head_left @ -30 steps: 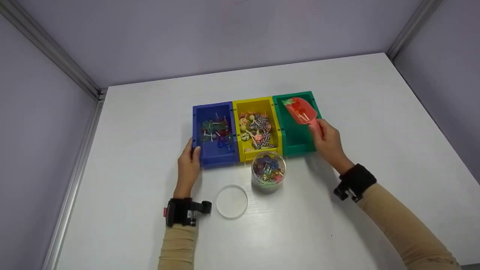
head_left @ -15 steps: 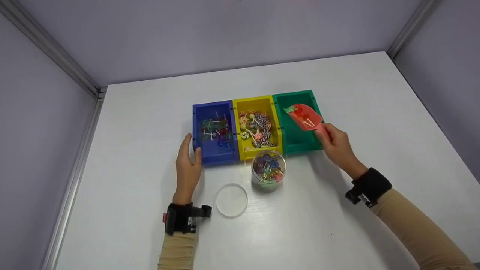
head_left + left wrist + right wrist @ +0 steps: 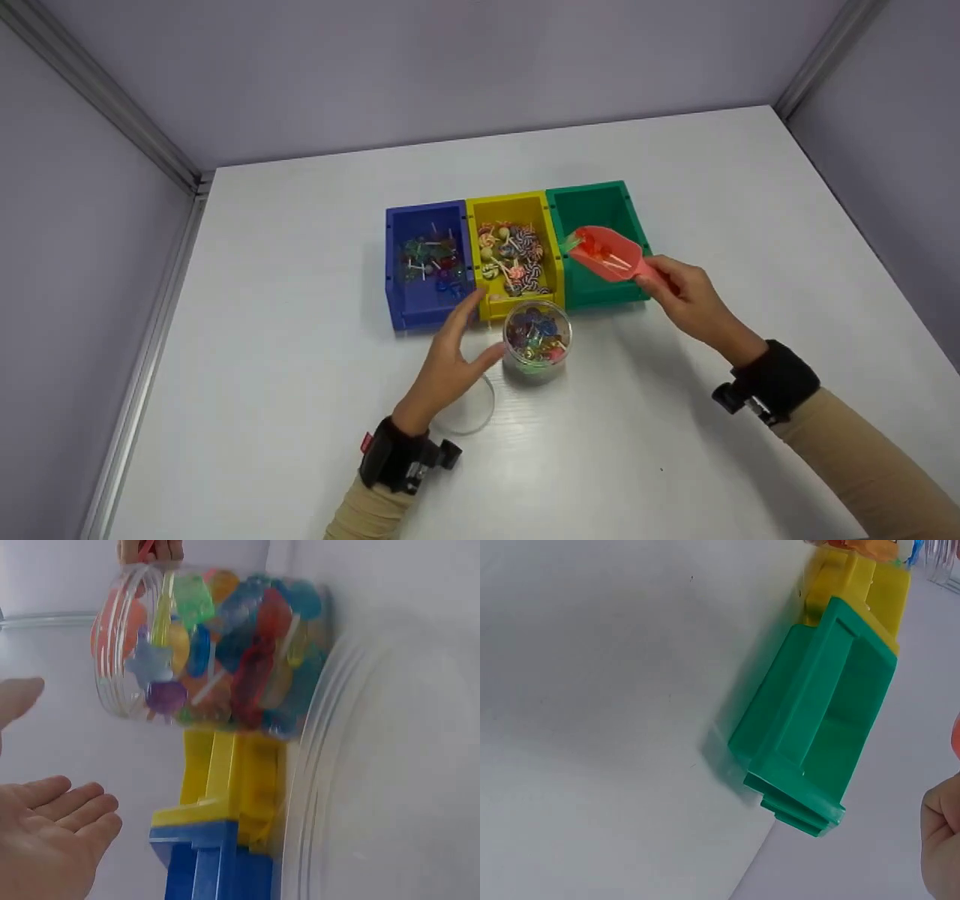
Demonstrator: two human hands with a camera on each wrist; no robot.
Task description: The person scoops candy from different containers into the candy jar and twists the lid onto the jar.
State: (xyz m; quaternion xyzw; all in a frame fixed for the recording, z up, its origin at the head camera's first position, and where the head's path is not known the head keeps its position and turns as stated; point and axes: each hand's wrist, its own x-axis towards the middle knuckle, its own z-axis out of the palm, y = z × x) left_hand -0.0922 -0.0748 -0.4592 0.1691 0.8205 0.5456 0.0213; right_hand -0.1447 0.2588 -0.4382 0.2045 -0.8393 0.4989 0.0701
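Observation:
My right hand point(image 3: 694, 300) grips the handle of a pink scoop point(image 3: 611, 255) over the green bin point(image 3: 600, 289). Red candies on white sticks and a green piece lie in the scoop's bowl. With fingers spread, my left hand point(image 3: 446, 367) is beside a clear round jar point(image 3: 534, 367), its thumb near the jar's rim. Colourful translucent candies point(image 3: 240, 652) fill that jar in the left wrist view. A clear round lid point(image 3: 484, 420) lies on the table, partly covered by the left hand.
The blue bin point(image 3: 431, 304) holds several translucent lollipops. Joined to it, the yellow bin point(image 3: 506, 206) contains swirl-patterned lollipops point(image 3: 517, 255). All stand on a white table point(image 3: 262, 315) with pale walls behind and at both sides.
My left hand has left the blue bin's side and moved right to the jar. My right hand has drawn the scoop nearer and tilted its mouth toward the left.

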